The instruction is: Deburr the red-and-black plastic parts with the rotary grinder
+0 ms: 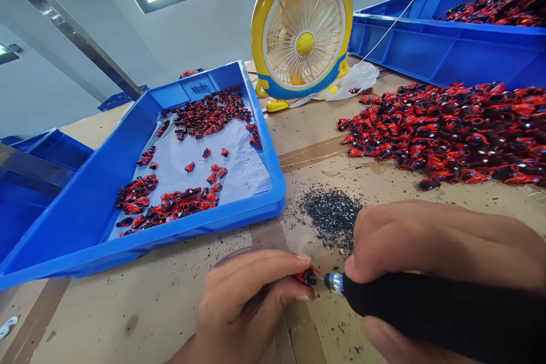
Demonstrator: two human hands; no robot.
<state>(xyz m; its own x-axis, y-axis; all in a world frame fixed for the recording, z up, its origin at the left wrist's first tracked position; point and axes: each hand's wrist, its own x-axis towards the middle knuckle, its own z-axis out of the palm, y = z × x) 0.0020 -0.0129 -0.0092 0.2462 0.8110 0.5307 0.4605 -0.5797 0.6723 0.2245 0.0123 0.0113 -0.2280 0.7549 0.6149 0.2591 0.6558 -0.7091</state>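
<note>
Between the thumb and fingertips of my left hand (251, 301) is a small red and black part (307, 277). My right hand (426, 244) is wrapped round a thick black handheld tool (435, 307). The tool's silver collar and thin tip point left, at the part; whether tip and part touch is too small to tell. A scatter of black shavings (333, 213) lies on the table just beyond my hands.
At the left stands a blue tray (170, 230) holding many red and black parts. A large pile of parts (447, 131) lies at the right, before blue bins (447, 51). A yellow fan (305, 91) stands at the back of the cardboard-covered table (128, 307).
</note>
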